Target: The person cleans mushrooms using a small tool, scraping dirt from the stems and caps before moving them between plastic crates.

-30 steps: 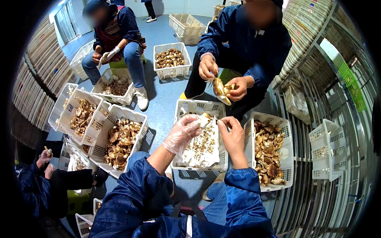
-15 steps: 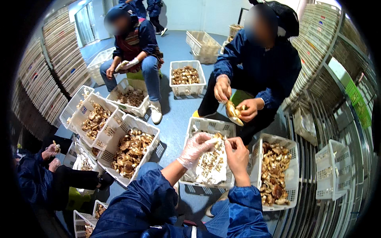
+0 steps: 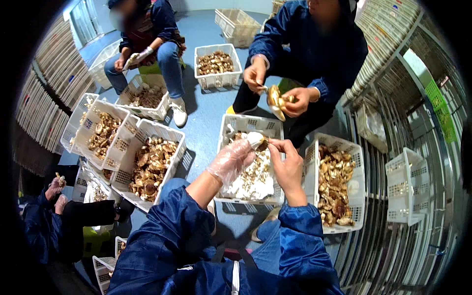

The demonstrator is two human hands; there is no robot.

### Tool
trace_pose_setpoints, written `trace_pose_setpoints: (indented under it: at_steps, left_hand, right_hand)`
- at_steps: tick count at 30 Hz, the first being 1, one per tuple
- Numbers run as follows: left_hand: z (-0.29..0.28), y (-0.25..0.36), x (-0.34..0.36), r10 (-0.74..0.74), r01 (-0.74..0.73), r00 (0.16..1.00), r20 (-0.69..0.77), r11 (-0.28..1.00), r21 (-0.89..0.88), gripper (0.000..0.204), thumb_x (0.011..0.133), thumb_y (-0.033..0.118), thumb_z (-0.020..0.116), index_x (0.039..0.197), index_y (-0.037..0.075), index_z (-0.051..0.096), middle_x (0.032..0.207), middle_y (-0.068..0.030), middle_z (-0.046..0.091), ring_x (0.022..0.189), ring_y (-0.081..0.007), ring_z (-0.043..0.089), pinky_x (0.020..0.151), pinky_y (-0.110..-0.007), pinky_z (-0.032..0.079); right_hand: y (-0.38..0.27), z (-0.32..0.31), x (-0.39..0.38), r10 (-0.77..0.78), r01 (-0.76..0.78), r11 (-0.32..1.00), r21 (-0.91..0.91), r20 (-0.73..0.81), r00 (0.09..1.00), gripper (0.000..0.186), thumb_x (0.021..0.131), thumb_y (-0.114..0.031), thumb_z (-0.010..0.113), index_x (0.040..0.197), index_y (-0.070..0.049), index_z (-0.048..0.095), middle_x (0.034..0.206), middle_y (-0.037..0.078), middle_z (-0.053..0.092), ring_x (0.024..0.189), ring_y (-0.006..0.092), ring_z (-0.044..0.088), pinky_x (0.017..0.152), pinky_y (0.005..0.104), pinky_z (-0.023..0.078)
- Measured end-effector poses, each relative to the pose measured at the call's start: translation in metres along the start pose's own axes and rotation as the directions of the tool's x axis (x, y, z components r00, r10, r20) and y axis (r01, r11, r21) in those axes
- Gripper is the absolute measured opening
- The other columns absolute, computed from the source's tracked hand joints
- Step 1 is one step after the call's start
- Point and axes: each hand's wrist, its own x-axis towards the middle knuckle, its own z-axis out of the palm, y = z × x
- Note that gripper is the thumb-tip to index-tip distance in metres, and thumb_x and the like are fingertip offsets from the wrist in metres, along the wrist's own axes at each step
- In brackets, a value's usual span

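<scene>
In the head view, I see a person in a blue jacket working with both hands over a white basket (image 3: pixel 253 125). The left hand (image 3: pixel 235 160), in a clear plastic glove, has its fingers curled closed around a mushroom (image 3: pixel 255 139); the glove's crinkled plastic blurs the exact placing of the fingertips. The bare right hand (image 3: pixel 286 164) has thumb and forefinger pinched nearly together on the mushroom's brown end, while its other fingers are bent and partly hidden. The mushroom is above the basket's far half, its pale part showing and the rest covered by the hands. Below, small pale pieces (image 3: pixel 253 172) lie on a white lining (image 3: pixel 265 191), too tiny to tell apart, and the left hand hides some of them.

To the right is a basket of mushrooms (image 3: pixel 334 189); another full basket (image 3: pixel 164 189) is to the left. Opposite, a co-worker (image 3: pixel 339 54), head cut off by the top edge, holds a larger mushroom (image 3: pixel 275 101). At lower left, another person (image 3: pixel 39 231) fades into the lens's dark rim.
</scene>
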Motion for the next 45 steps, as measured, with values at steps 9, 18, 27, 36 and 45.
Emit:
trace_pose_setpoints:
  at_steps: [9,18,27,36,45]
  left_hand:
    - [0.015,0.001,-0.004,-0.128,0.129,0.973,-0.194,0.992,-0.007,0.029,0.103,0.02,0.067,0.125,0.002,0.06,0.105,-0.0082,0.07,0.083,-0.0127,0.07,0.072,-0.02,0.062]
    - [0.011,-0.002,-0.001,-0.025,0.038,0.973,-0.228,0.998,0.052,0.023,0.103,0.019,0.066,0.12,0.003,0.063,0.104,-0.0063,0.069,0.087,-0.0141,0.071,0.075,-0.021,0.062]
    - [0.015,0.001,-0.006,-0.055,0.082,0.989,-0.139,0.977,0.196,0.019,0.103,0.022,0.067,0.112,0.007,0.06,0.102,-0.0041,0.067,0.083,-0.0111,0.068,0.074,-0.019,0.06]
    - [0.011,-0.001,-0.005,-0.039,0.057,0.993,-0.109,0.985,0.162,0.017,0.102,0.019,0.068,0.11,0.007,0.059,0.103,-0.0044,0.065,0.09,-0.0109,0.068,0.08,-0.021,0.061]
    - [0.016,0.009,-0.013,-0.106,0.116,0.993,-0.059,0.968,0.223,0.019,0.102,0.021,0.067,0.111,0.006,0.06,0.101,-0.0061,0.065,0.081,-0.0116,0.068,0.071,-0.018,0.059]
  right_hand:
    - [-0.005,0.0,0.005,-0.13,0.127,0.988,-0.088,-0.021,0.991,0.011,0.094,-0.011,0.072,0.099,-0.004,0.066,0.104,0.012,0.075,0.099,0.0329,0.07,0.085,0.0408,0.055]
    - [-0.012,0.003,0.001,-0.322,0.329,0.904,-0.273,0.07,0.944,0.013,0.085,-0.011,0.078,0.095,-0.007,0.07,0.106,0.006,0.074,0.103,0.0287,0.068,0.087,0.04,0.055]
    - [-0.003,0.006,-0.003,-0.331,0.347,0.859,-0.377,0.109,0.937,0.014,0.087,-0.015,0.075,0.099,-0.01,0.067,0.098,0.004,0.073,0.1,0.0246,0.07,0.085,0.0382,0.055]
    - [-0.003,0.008,0.0,-0.368,0.379,0.847,-0.373,0.102,0.924,0.015,0.088,-0.011,0.075,0.102,-0.009,0.069,0.099,0.008,0.075,0.093,0.0283,0.072,0.079,0.0394,0.057]
    - [-0.004,0.002,0.005,-0.048,0.046,0.997,-0.064,-0.037,0.998,0.009,0.096,-0.012,0.069,0.1,-0.005,0.066,0.088,0.013,0.071,0.083,0.0298,0.073,0.073,0.0381,0.055]
